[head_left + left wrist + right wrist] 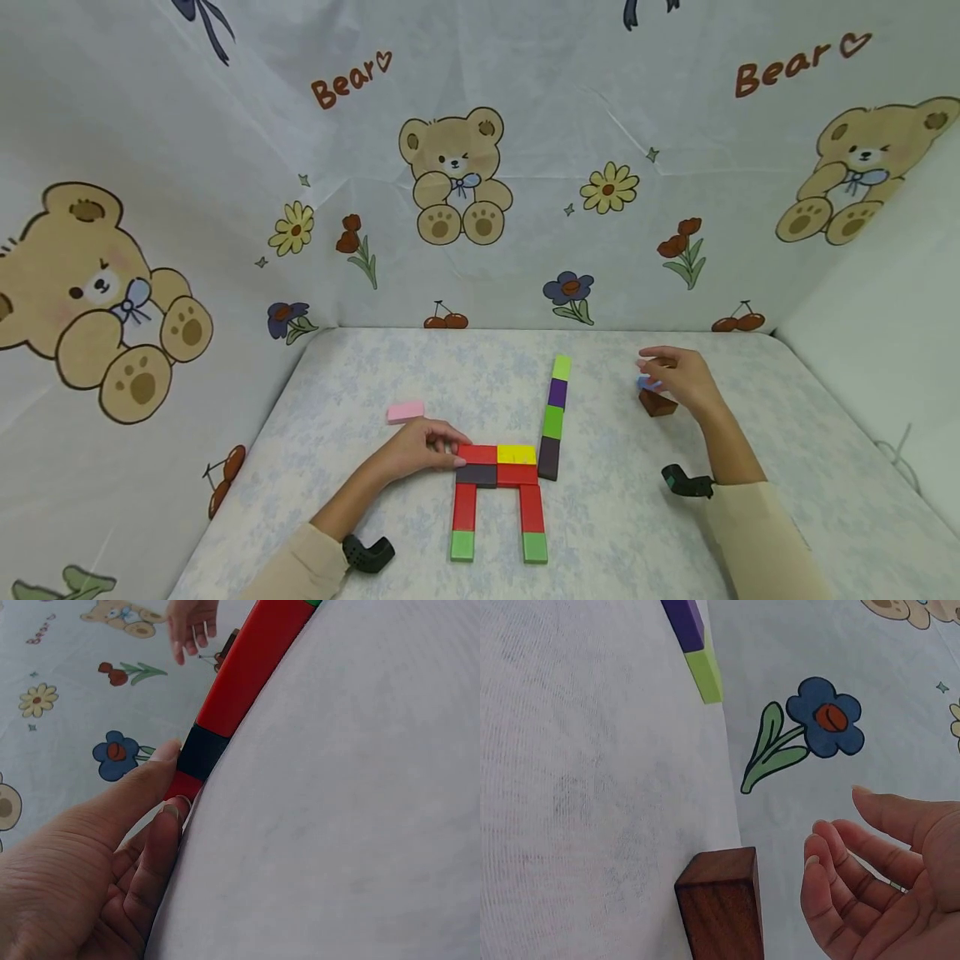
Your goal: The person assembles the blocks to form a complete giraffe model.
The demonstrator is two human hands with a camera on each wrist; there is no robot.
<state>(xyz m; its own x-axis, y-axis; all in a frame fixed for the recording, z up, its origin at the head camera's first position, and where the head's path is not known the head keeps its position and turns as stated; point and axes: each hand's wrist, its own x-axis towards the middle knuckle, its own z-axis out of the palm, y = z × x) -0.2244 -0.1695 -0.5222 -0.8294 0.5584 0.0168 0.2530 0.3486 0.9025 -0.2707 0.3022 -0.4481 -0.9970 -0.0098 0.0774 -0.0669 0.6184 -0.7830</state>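
My left hand (416, 450) pinches the red block (477, 454) at the upper left corner of a flat block figure. Its thumb lies by the dark block (202, 750), with the fingers at the red block's end. Beside that red block is a yellow block (516, 454). Two red legs with green ends (462, 546) point toward me. My right hand (684, 379) hovers above a brown block (657, 403), fingers loosely bent and apart from the thumb. A small blue piece (647, 383) shows below these fingers, partly hidden. The right wrist view shows nothing in the right hand (885, 870).
A slanted row of blocks, with a dark block (549, 458) nearest and a light green block (562, 367) farthest, stands right of the figure. A pink block (406, 412) lies behind the left hand. Bear-printed cloth (525, 150) hangs behind the table (615, 533).
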